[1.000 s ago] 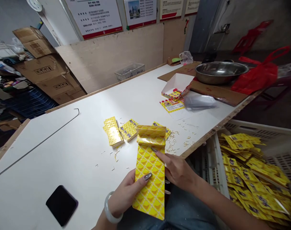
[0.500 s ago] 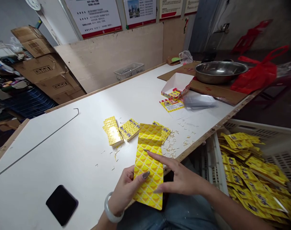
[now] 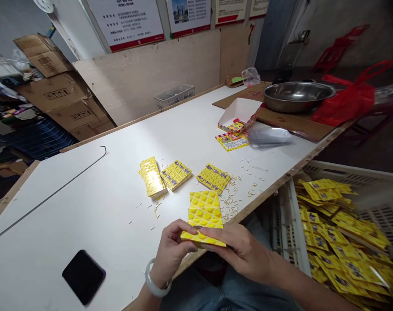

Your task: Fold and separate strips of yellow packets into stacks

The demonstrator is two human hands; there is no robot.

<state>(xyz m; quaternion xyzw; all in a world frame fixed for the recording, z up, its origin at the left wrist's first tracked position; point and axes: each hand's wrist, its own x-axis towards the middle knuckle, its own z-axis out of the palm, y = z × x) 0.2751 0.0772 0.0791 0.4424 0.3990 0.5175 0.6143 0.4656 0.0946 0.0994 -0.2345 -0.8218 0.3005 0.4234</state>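
Note:
Over the table's near edge, a yellow patterned card [image 3: 205, 211] is bent, its upper panel standing up and its near part folded toward me. My left hand [image 3: 175, 246], with a pale bangle at the wrist, pinches its left side between thumb and fingers. On the right side, my right hand [image 3: 240, 246] presses the fold, thumb on top and fingers below. Just beyond lie a stack of yellow cards with purple print [image 3: 213, 178], a second such stack [image 3: 176, 174] and a plain yellow stack [image 3: 151, 177].
Small yellow paper scraps [image 3: 230, 201] litter the table. A white crate [image 3: 293, 216] of yellow packets stands at right. Farther back are an open carton [image 3: 238, 112], clear plastic sleeves [image 3: 269, 137] and a metal basin [image 3: 298, 97]. A phone [image 3: 83, 276] and metal rod [image 3: 50, 196] lie left.
The card was held long and nearly flat; now it is folded and lower. My right hand has moved down from its surface to grip the right side, uncovering the stack behind.

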